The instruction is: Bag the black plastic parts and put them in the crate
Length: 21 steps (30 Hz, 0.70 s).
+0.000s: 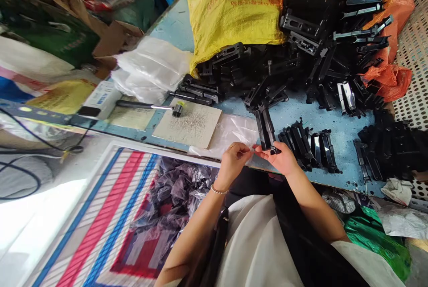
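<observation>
At the near edge of the blue table (347, 145), your right hand (283, 158) grasped a black bracket (265, 129) by its lower end, best kept steady, while your left hand (235, 161) pinched nearby, on what I couldn't tell.

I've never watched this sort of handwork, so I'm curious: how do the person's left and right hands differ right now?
The left hand has its fingertips pinched together; the right hand holds the lower end of a black part.
The left wrist wears a beaded bracelet; the right wrist shows none.
Both are ungloved, close together at the near edge of the blue table.
</observation>
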{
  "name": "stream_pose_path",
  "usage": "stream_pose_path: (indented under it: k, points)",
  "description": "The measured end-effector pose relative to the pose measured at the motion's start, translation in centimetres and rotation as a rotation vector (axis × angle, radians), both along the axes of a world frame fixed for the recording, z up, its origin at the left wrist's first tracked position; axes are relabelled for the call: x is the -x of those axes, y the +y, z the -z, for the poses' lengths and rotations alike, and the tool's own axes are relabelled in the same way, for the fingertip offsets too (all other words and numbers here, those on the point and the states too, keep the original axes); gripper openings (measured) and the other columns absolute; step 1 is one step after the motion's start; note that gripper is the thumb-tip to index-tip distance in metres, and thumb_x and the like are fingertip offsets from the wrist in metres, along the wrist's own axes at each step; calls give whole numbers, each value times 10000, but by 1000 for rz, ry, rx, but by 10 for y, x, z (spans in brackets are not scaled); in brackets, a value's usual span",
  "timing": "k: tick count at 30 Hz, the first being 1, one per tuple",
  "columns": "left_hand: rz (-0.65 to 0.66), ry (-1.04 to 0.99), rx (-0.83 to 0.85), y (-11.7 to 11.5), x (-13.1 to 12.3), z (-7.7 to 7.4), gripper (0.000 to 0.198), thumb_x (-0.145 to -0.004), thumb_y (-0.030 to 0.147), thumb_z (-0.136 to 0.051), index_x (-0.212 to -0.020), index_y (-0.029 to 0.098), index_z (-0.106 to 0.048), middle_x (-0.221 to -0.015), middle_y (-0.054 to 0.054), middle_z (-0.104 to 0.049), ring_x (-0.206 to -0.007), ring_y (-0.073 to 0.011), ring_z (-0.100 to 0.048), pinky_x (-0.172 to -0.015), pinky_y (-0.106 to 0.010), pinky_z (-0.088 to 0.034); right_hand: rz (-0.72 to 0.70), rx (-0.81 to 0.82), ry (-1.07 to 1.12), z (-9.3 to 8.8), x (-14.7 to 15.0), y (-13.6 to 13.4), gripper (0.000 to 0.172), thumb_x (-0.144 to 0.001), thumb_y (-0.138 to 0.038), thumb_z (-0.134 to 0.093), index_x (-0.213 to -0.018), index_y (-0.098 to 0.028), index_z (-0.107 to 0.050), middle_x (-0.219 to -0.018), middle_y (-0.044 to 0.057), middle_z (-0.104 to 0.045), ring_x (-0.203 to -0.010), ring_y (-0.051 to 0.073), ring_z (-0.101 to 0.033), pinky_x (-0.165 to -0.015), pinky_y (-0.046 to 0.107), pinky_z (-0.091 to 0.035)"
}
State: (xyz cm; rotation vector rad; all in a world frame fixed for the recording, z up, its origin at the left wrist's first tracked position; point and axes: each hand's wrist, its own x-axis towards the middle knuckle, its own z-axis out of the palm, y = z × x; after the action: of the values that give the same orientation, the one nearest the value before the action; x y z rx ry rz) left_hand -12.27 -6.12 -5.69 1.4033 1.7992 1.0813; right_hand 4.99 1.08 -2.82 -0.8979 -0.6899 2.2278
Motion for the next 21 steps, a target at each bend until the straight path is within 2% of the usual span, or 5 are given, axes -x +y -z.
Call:
stream_pose_path:
  k: [2,5,13,18,21]
  points:
    - [-14,145,-16,0,-3,1,227,-776,303,-755,-953,192,-667,-1006,-82,-665,-847,-209,-647,-757,-332,-537,-14,3,9,2,4,1,301,-747,-450,-684,-888,-188,-733,-855,57,-776,-982,270,-718,-1022,476,-511]
    - [-44,227,-26,1,-4,3,98,-840,217,-637,-920,192,-688,-1033,-107,-669,-943,-235,-646,-839,-369,-526,-5,-6,24,1,5,4,297,-753,-438,-682,-894,-181,-727,-873,62,-775,-976,264,-717,-1023,470,-512]
    - [-158,-369,82,8,14,2,309,-695,408,-783,-702,183,-572,-689,17,-588,-586,-110,-518,-545,-235,-419,-81,-91,-17,-2,9,0,271,-750,-396,-712,-928,-193,-724,-898,55,-774,-1013,264,-706,-996,456,-516]
    - [-166,9,-180,-2,21,-14,49,-860,240,-610,-828,204,-618,-1026,-76,-681,-834,-163,-634,-728,-291,-527,101,-111,-156,2,17,6,229,-713,-364,-753,-862,-206,-681,-808,18,-759,-860,214,-729,-798,333,-570]
    - [7,327,-199,-8,30,-22,262,-893,92,-464,-908,216,-695,-1238,-106,-660,-950,-195,-662,-870,-362,-541,41,-100,-113,-10,-7,-1,281,-752,-392,-723,-953,-205,-665,-899,45,-769,-810,205,-738,-646,278,-565]
